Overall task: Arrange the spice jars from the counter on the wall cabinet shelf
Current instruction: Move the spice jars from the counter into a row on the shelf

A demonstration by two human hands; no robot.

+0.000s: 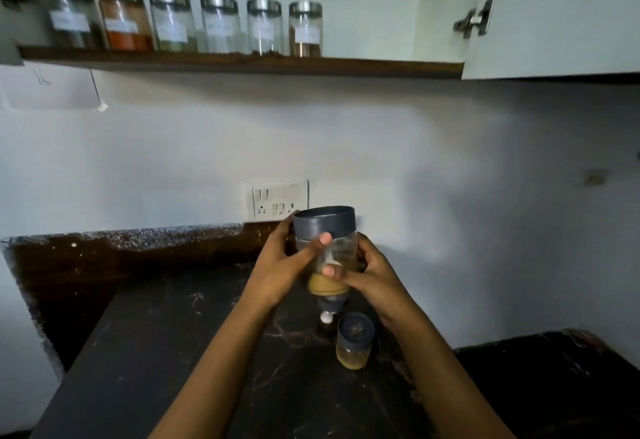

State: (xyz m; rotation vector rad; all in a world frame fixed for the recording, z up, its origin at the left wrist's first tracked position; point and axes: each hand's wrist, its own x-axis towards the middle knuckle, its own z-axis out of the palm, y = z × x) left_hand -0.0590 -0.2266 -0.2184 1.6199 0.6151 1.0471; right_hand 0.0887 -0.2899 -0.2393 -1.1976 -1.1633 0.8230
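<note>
Both of my hands hold a clear spice jar (341,248) with a dark blue lid and tan powder at its bottom, lifted above the counter. My left hand (282,265) wraps its left side, thumb across the front. My right hand (369,274) grips its right side. A second blue-lidded jar (355,341) with tan powder stands on the dark counter (173,352) just below. Another small jar (329,310) shows partly behind the held one. On the wall cabinet shelf (242,63) several steel-lidded glass jars (221,25) stand in a row at the left.
The shelf's right part (391,66) is bare beside the last jar (305,28). The cabinet door (554,16) hangs open at the right. A switch and socket plate (277,198) is on the wall behind the held jar. The counter continues right (554,386).
</note>
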